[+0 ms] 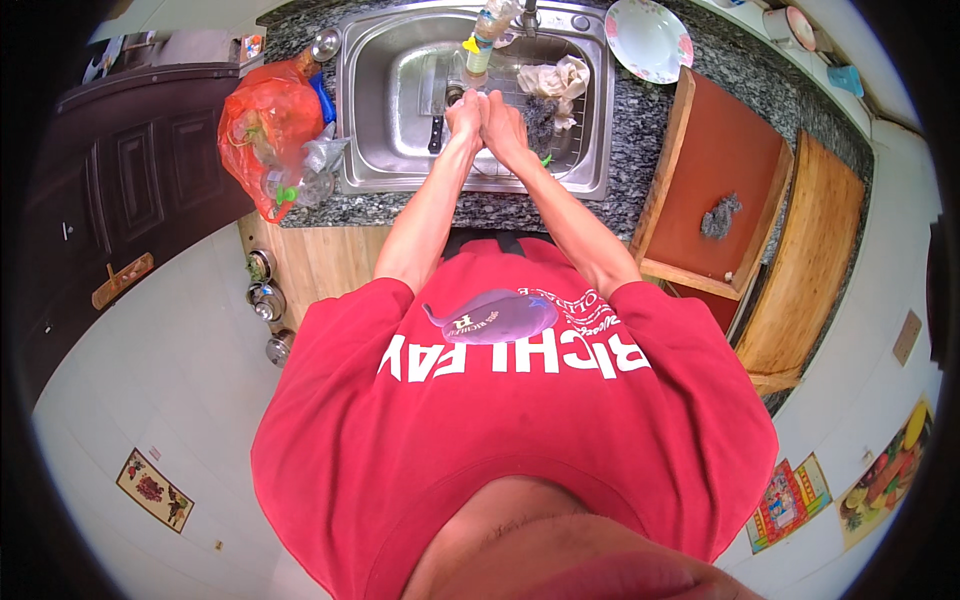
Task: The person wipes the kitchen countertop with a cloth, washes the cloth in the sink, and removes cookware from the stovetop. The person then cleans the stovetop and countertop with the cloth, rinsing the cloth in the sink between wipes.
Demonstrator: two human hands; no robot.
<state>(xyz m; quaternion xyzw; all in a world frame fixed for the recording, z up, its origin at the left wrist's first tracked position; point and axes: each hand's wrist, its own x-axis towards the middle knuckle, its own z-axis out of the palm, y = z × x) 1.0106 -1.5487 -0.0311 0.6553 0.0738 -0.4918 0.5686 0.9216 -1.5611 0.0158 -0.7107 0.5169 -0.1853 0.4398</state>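
Over the stainless steel sink, my left hand and my right hand are pressed together with fingers curled. A small pale bit shows between them, but their fingers hide what it is. Just left of my left hand lies a knife with a black handle, on the sink floor. Beyond my hands is a clear plastic bottle with a yellow piece on it, below the faucet. Right of my right hand, a crumpled beige cloth and a dark scouring pad rest on a wire rack.
An orange plastic bag with clear containers sits left of the sink. To the right are a floral plate, a wood-framed reddish board bearing a steel wool pad, and a wooden cutting board. Granite counter surrounds the sink.
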